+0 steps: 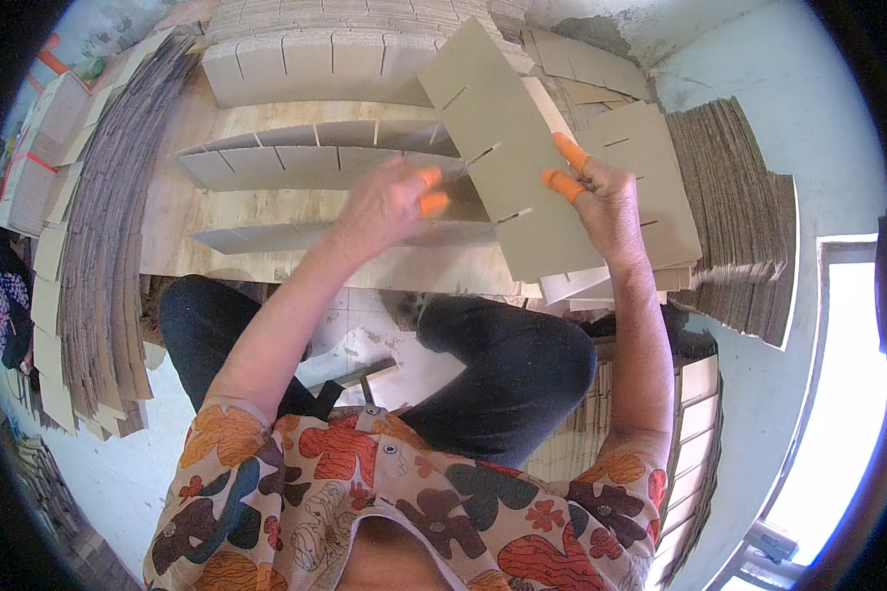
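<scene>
My right hand (603, 202), orange covers on its fingers, grips a slotted cardboard divider (503, 163) held tilted above the table. Part of another board shows behind that divider, near my fingers. My left hand (389, 202), slightly blurred, hovers over the table with two orange-covered fingers apart and nothing visible between them. Just beyond it, slotted cardboard strips (251, 169) stand on edge in a row. A nearer strip (256, 237) also stands on edge, partly behind my left hand and wrist.
Cardboard strips are stacked at the back (315, 69). Tall stacks of cardboard stand along the left (118, 197) and right (734, 197). More slotted dividers (655, 187) lie under my right hand's side of the wooden table (172, 246). Below right is another cardboard bundle (695, 424).
</scene>
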Action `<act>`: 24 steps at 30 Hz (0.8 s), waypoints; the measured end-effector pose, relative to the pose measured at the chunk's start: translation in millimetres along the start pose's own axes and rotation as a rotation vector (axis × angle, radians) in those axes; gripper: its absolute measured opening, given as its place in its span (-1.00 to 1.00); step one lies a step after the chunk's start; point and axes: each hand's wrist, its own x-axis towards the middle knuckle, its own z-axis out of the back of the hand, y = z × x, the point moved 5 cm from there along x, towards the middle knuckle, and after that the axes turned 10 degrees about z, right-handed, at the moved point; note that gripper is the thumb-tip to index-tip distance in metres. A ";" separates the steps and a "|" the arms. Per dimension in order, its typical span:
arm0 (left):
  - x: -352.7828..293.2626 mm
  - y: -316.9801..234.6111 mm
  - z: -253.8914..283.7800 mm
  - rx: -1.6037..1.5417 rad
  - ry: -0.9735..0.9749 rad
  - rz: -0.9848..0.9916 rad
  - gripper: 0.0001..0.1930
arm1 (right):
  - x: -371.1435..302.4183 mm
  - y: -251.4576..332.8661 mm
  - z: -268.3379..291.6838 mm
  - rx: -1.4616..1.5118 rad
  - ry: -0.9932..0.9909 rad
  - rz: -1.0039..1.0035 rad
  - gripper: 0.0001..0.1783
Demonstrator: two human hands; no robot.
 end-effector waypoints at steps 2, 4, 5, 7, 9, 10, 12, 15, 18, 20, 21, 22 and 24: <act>18.4 14.1 4.5 0.125 -0.061 -0.027 -0.86 | 2.0 -0.6 -0.2 -0.009 0.006 0.018 -0.52; 26.2 35.0 -0.7 0.242 0.062 0.062 -0.84 | 5.0 -1.1 0.0 0.027 0.009 0.015 -0.53; 23.5 49.4 -9.2 0.295 0.216 0.166 -0.86 | 5.5 1.9 2.1 0.001 0.027 0.004 -0.53; 21.3 56.6 -14.7 0.313 0.363 0.260 -0.89 | 6.2 8.9 7.5 -0.054 0.064 -0.020 -0.53; 20.5 53.2 -12.1 0.249 0.346 0.238 -0.90 | 3.6 8.2 2.6 -0.043 0.083 0.017 -0.55; 19.9 53.4 -13.2 0.245 0.358 0.250 -0.90 | 1.8 7.5 -0.7 -0.038 0.092 0.034 -0.56; 18.3 54.3 -15.2 0.237 0.381 0.275 -0.89 | 0.2 7.6 -10.7 -0.042 0.119 0.058 -0.56; 16.2 56.8 -17.1 0.228 0.385 0.295 -0.89 | 2.2 14.5 -22.2 0.001 0.140 0.086 -0.60; 15.5 60.8 -19.3 0.218 0.377 0.307 -0.88 | 5.0 5.3 -40.4 -0.023 0.216 0.137 -0.69; 16.7 61.9 -21.7 0.228 0.380 0.305 -0.87 | 2.8 -3.6 -53.5 -0.027 0.206 0.213 -0.74; 16.5 63.1 -22.6 0.236 0.383 0.308 -0.87 | 1.4 -5.2 -60.1 0.000 0.162 0.271 -0.75; 16.4 63.6 -23.1 0.242 0.388 0.309 -0.86 | -1.1 -6.5 -64.8 0.026 0.118 0.329 -0.77; 17.2 62.7 -23.6 0.254 0.400 0.309 -0.86 | -8.1 -14.4 -78.7 -0.026 0.214 0.292 -0.79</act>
